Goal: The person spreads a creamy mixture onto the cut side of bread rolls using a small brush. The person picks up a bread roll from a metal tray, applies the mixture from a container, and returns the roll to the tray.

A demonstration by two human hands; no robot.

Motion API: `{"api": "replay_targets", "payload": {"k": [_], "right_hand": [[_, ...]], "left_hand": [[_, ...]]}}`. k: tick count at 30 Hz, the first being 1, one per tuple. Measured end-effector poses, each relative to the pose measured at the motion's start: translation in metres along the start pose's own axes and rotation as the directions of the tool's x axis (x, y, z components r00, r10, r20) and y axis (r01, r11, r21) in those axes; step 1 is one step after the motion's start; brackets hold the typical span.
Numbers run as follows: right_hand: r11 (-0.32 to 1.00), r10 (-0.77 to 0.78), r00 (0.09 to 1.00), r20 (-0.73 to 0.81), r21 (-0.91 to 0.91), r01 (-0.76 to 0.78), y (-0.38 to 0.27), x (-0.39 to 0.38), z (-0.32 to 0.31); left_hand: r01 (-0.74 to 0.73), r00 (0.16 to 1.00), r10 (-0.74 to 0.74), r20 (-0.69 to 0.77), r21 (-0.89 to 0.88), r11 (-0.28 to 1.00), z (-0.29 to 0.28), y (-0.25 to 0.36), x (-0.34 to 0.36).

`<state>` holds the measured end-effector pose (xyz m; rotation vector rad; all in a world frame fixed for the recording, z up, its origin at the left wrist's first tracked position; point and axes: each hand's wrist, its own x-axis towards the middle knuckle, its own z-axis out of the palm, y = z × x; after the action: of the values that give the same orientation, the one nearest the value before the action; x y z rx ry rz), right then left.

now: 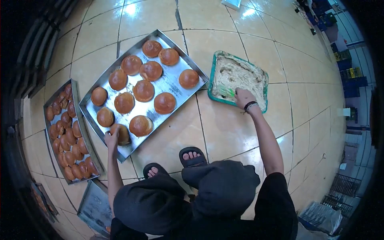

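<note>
A metal baking tray [180, 94] lies tilted on the floor before me, bearing several glossy brown round buns. At its near left corner my left hand [112, 138] grips the edge of a bun [123, 135], its fingers partly hidden. To the right is a green rectangular tub [213, 76] filled with a pale, thick, creamy spread [236, 72]. My right hand [245, 98] is closed over the tub's near side on a green tool [227, 92] that reaches into the spread. The tool's exact kind is hard to make out.
A second metal tray [90, 146], packed with browned buns, stands at the left. Below it sits another metal tray [94, 204], mostly bare. Dark racks line the far left. At the right are crates [352, 82] and a plastic-wrapped stack [320, 216]. My sandalled feet [192, 156] are near the big tray.
</note>
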<state>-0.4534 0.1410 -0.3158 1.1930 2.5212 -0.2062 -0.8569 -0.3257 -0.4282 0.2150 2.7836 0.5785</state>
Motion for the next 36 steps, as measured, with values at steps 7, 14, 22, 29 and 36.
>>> {"api": "replay_targets", "payload": {"k": [7, 14, 22, 29, 36], "right_hand": [[0.999, -0.012, 0.969, -0.246, -0.052, 0.0, -0.032, -0.001, -0.043], [0.928, 0.054, 0.995, -0.083, 0.372, -0.02, -0.014, 0.017, 0.017], [0.301, 0.207, 0.978, -0.021, 0.953, -0.043, -0.016, 0.012, 0.051], [0.219, 0.17, 0.958, -0.232, 0.957, 0.193, -0.082, -0.053, 0.013], [0.004, -0.167, 0.956, -0.24, 0.97, 0.244, -0.257, -0.124, -0.01]], "left_hand": [[0.064, 0.963, 0.086, 0.255, -0.529, 0.846, -0.035, 0.016, -0.011], [0.395, 0.889, 0.099, 0.448, -0.857, 0.329, -0.072, 0.031, -0.061], [0.526, 0.828, 0.401, 0.392, -0.792, -0.31, -0.08, 0.03, -0.089], [0.706, 0.695, 0.552, 0.46, -0.582, -0.404, -0.092, 0.113, -0.109], [0.71, 0.704, 0.513, 0.492, -0.512, -0.483, -0.063, 0.14, -0.135]]}}
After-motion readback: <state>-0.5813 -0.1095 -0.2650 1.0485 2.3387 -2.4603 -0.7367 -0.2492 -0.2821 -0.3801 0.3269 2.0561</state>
